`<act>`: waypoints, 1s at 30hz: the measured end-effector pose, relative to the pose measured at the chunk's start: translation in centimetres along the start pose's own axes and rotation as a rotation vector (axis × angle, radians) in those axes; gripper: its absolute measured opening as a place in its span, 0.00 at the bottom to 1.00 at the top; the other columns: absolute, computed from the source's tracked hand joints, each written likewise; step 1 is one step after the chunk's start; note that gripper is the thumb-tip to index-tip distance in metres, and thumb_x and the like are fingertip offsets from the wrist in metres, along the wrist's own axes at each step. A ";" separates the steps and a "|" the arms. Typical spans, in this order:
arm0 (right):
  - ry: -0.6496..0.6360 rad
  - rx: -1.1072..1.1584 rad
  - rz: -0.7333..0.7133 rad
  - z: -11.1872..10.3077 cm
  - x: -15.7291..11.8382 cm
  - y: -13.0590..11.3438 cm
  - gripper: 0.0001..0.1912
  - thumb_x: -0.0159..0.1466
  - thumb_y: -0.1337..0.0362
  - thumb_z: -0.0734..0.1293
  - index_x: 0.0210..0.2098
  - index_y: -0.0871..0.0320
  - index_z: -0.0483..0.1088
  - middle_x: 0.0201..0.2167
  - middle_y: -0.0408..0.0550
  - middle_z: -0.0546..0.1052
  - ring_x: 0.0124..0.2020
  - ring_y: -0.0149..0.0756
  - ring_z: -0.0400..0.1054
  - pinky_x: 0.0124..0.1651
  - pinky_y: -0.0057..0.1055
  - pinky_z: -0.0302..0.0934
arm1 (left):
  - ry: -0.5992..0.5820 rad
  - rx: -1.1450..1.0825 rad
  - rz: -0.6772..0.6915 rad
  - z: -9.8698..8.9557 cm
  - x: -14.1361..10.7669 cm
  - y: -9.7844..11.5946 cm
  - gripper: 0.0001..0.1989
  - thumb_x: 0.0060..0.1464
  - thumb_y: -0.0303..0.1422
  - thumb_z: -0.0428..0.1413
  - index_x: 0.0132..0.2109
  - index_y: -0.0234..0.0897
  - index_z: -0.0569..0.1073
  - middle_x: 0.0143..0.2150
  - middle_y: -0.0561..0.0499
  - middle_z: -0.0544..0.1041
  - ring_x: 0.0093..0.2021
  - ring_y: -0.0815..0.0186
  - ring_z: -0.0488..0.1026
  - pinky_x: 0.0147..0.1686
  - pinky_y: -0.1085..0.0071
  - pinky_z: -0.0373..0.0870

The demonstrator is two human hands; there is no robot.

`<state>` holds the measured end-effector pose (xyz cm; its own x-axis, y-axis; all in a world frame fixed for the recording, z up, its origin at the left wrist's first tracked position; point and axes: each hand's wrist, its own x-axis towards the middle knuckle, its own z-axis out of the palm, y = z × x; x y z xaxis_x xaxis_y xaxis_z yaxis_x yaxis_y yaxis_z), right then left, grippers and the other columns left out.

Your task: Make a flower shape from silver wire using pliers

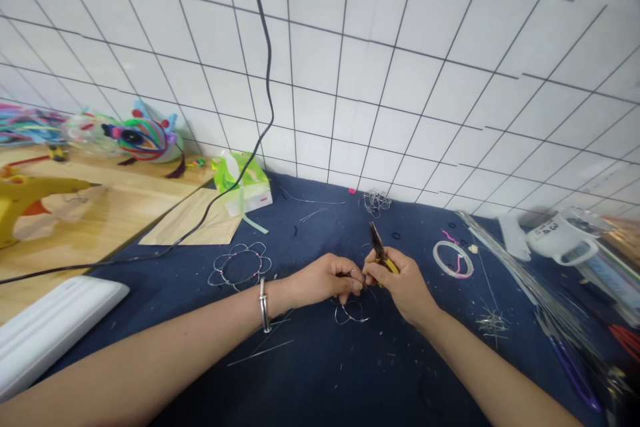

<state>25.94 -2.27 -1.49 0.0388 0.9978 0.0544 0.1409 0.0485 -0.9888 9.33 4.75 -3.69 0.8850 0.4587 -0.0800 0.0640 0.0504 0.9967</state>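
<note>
My left hand point(341, 278) pinches a loop-shaped piece of thin wire point(351, 312), whose curved petals hang below the fingers over the dark blue cloth. Close beside it, my right hand point(393, 271) is closed around pliers point(384, 255) with yellow handles, their dark jaws pointing up and away. The fingertips of both hands nearly meet at the wire; exactly where they grip it is hidden. To the left of my left hand, a wire flower shape point(240, 267) with rounded petals around a central ring lies flat on the cloth.
A black cable point(270, 80) hangs across the left side. At the right are a tape-like ring point(453, 259), wire clippings point(493, 324), long straight wires point(520, 273), purple-handled scissors point(570, 367) and a white cup point(563, 240). A yellow glue gun point(35, 200) and tissue pack point(243, 180) are left.
</note>
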 end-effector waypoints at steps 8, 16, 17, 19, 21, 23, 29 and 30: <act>0.033 -0.023 0.008 0.2 0.1 0.7 0.10 0.55 0.59 0.66 0.32 0.58 0.65 0.25 0.39 0.67 0.26 0.28 0.62 0.33 0.27 0.58 | 0.012 0.003 -0.029 0.1 -0.1 0.3 0.10 0.49 0.36 0.55 0.34 0.32 0.72 0.30 0.52 0.71 0.23 0.75 0.65 0.26 0.77 0.63; 0.019 -0.037 0.044 0.0 -0.2 0.9 0.10 0.56 0.58 0.65 0.33 0.58 0.65 0.24 0.40 0.67 0.26 0.29 0.62 0.32 0.27 0.57 | 0.038 0.053 -0.026 0.0 -0.2 0.4 0.09 0.50 0.35 0.54 0.34 0.32 0.71 0.29 0.53 0.70 0.22 0.76 0.65 0.25 0.77 0.64; 0.018 -0.029 0.051 0.1 -0.2 0.9 0.11 0.56 0.58 0.65 0.34 0.58 0.65 0.24 0.40 0.67 0.26 0.29 0.62 0.32 0.27 0.57 | 0.039 0.067 -0.028 0.0 -0.1 0.3 0.09 0.49 0.35 0.54 0.34 0.32 0.71 0.28 0.53 0.70 0.22 0.76 0.65 0.24 0.77 0.64; 0.014 -0.027 0.046 0.3 -0.2 0.8 0.11 0.55 0.58 0.66 0.33 0.58 0.65 0.25 0.40 0.67 0.27 0.29 0.62 0.33 0.27 0.57 | 0.037 0.090 -0.022 0.1 0.0 0.2 0.09 0.49 0.35 0.54 0.33 0.32 0.70 0.28 0.54 0.69 0.22 0.75 0.64 0.24 0.77 0.64; 0.005 -0.048 0.025 0.4 -0.1 0.7 0.09 0.55 0.60 0.65 0.32 0.58 0.65 0.25 0.40 0.66 0.27 0.28 0.61 0.33 0.27 0.58 | 0.035 0.107 -0.012 0.2 0.1 0.0 0.09 0.49 0.35 0.54 0.31 0.32 0.70 0.26 0.54 0.68 0.22 0.75 0.64 0.23 0.77 0.64; -0.005 -0.070 0.007 0.5 -0.1 0.8 0.07 0.55 0.61 0.65 0.30 0.58 0.65 0.25 0.40 0.66 0.27 0.28 0.60 0.33 0.26 0.57 | 0.031 0.111 -0.010 0.3 0.1 0.0 0.08 0.50 0.35 0.53 0.32 0.32 0.70 0.26 0.54 0.68 0.22 0.75 0.64 0.23 0.77 0.63; 0.000 -0.011 -0.004 0.2 -0.1 0.9 0.06 0.56 0.63 0.64 0.31 0.58 0.64 0.24 0.39 0.65 0.26 0.27 0.59 0.32 0.26 0.57 | -0.006 0.119 -0.029 0.0 -0.1 0.3 0.09 0.53 0.34 0.51 0.34 0.32 0.71 0.29 0.53 0.70 0.22 0.76 0.64 0.25 0.77 0.63; 0.003 0.002 -0.006 0.2 -0.2 0.9 0.06 0.56 0.63 0.64 0.31 0.58 0.64 0.24 0.39 0.65 0.26 0.27 0.59 0.32 0.26 0.57 | -0.008 0.123 -0.033 -0.1 -0.1 0.3 0.09 0.53 0.34 0.50 0.34 0.32 0.71 0.29 0.53 0.70 0.22 0.76 0.64 0.25 0.77 0.63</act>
<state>25.89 -2.37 -2.43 0.0408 0.9973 0.0604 0.1387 0.0542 -0.9888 9.26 4.80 -3.35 0.8849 0.4518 -0.1134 0.1489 -0.0437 0.9879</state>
